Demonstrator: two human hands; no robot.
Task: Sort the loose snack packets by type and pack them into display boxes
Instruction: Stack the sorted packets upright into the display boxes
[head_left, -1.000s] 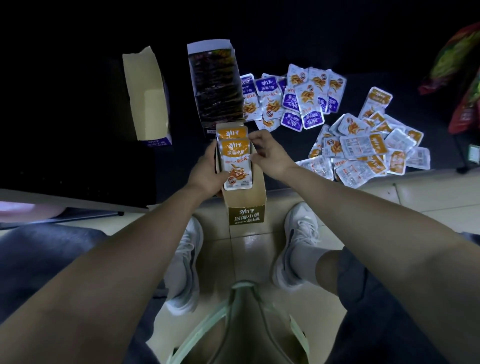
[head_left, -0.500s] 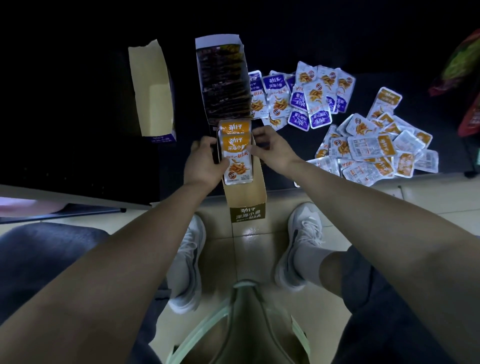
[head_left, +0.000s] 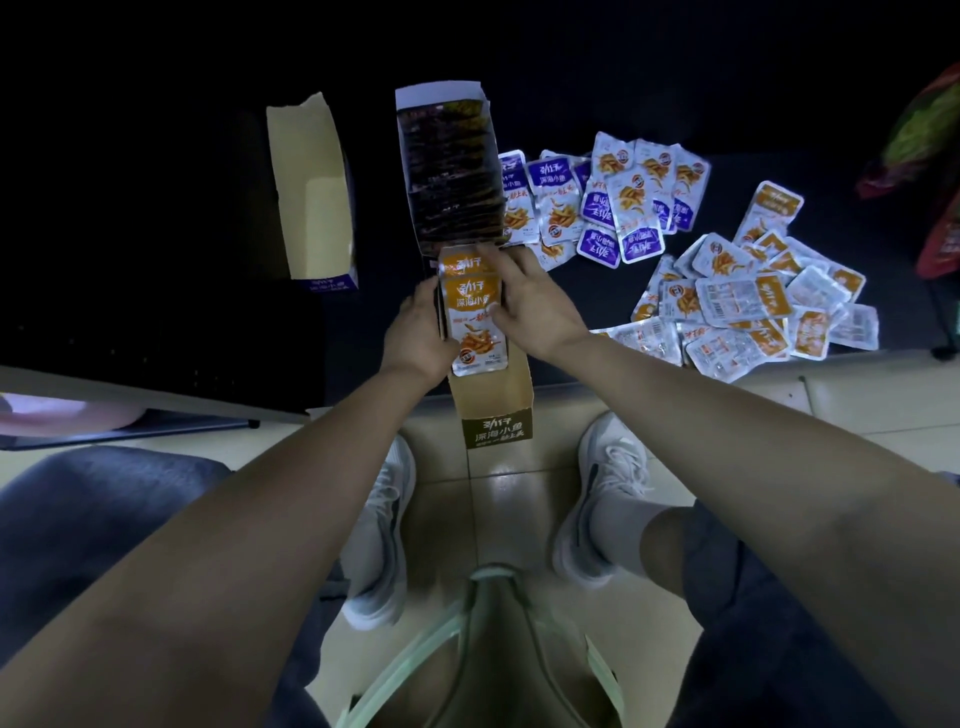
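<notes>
As left grip (head_left: 415, 338) holds box (head_left: 491, 397) — table-edge (head_left: 563, 376), overhanging

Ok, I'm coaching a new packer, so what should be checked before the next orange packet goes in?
1. Only orange packets in the brown box: ok.
2. Room left in that box: ok, near end bare.
3. Left hand steadying the box: cannot tell, fingers hidden.
4. Right hand free to pick: not ok, it presses the packets.
5. Loose orange pile on the right-hand side: ok.
6. Purple pile apart from it: ok.
</notes>
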